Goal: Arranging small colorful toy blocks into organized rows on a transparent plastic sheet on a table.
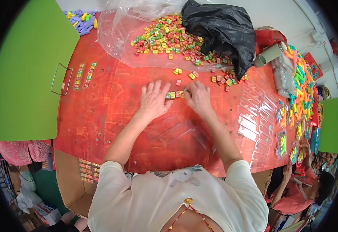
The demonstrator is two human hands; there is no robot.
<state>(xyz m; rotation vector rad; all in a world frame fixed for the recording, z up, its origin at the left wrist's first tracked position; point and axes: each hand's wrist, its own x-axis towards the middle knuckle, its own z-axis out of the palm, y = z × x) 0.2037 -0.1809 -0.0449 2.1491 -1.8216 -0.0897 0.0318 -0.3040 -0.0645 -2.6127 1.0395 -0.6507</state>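
Observation:
A short row of small red, yellow and green printed blocks point(173, 95) lies on the red table between my hands. My left hand point(154, 99) rests palm down with its fingers stretched forward, its thumb and index finger at the row's left end. At the other end, my right hand point(198, 99) has bent fingers pressed round the last block, mostly hiding it. Single blocks point(178, 82) lie just beyond the row. Farther away is a big heap of the same blocks point(169, 36) on a clear plastic sheet point(117, 46).
A black plastic bag point(221, 29) partly covers the heap. Two filled strips point(88, 75) lie at left near a green panel point(26, 69). Clear plastic trays point(250, 125) lie at right, beside colourful plastic toys point(302, 81). A cardboard box point(70, 181) stands below left; another person point(298, 189) works at right.

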